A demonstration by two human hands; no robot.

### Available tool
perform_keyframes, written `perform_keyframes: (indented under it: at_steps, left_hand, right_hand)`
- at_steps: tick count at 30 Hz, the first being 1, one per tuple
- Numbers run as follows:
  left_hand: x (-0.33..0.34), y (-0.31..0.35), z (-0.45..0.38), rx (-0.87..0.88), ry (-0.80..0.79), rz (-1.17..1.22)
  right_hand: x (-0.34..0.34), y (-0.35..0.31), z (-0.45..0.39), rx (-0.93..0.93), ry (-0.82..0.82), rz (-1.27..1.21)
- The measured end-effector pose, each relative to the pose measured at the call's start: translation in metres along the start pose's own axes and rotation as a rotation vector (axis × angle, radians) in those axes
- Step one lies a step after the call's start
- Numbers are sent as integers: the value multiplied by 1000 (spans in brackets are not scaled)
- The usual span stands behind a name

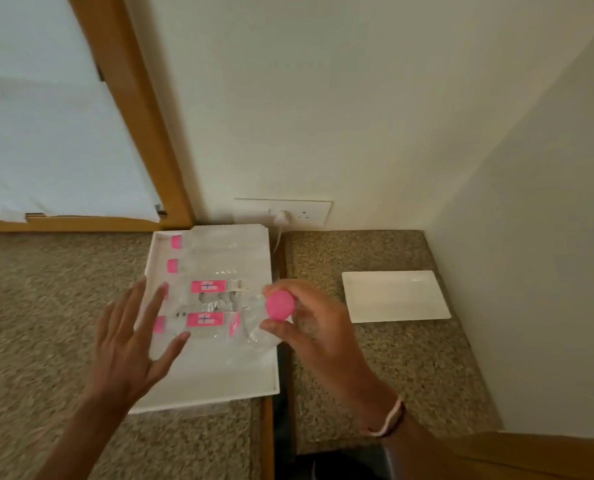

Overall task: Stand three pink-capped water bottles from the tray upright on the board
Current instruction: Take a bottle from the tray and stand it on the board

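**One bottle lifted, board still bare**

Your right hand (309, 323) has a clear water bottle (271, 327) gripped just below its pink cap (280, 305). The fingers (271, 326) are curled around the neck, thumb on the near side, and the cap faces up toward the camera. The bottle is off the surface, above the right edge of the white tray (205, 386), about halfway along that edge.

Your left hand (129, 344) holds nothing. It is spread flat with the fingers apart, over the tray's left edge near its front half.

The tray lies on the speckled stone tabletop (46, 323), its far edge close to the wall. More bottles (205, 303) lie on their sides in it, caps toward the left edge. Two pink caps show near the far-left corner, and two pink labels sit across the middle. The clear plastic is blurred, so you cannot count the bottles exactly.

The white board (396, 296) rests flat on the tabletop section to the right, beyond the dark gap, close to the right-hand wall. Nothing stands on it. A wall socket (302, 213) with a plugged-in white cable sits just behind the tray's far-right corner.
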State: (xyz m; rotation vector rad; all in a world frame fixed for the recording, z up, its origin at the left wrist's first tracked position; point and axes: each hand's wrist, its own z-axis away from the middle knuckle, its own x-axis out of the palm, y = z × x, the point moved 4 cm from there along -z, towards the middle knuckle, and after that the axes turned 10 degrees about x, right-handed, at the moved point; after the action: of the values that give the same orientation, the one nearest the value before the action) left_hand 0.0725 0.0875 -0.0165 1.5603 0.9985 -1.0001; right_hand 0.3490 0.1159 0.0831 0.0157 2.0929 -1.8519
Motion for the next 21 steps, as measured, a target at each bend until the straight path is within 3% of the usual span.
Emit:
perform_keyframes:
  at_steps: [7,12,21]
  left_hand:
    - [40,119,-59,147,48,88]
    - [108,196,-85,216,-21,110]
    - [210,212,-92,186,-227,111]
  right_hand:
    - [-111,20,-17,-9,116,139]
    - [-164,63,-39,-11,203,236]
    - [-187,127,-55,112,124,269]
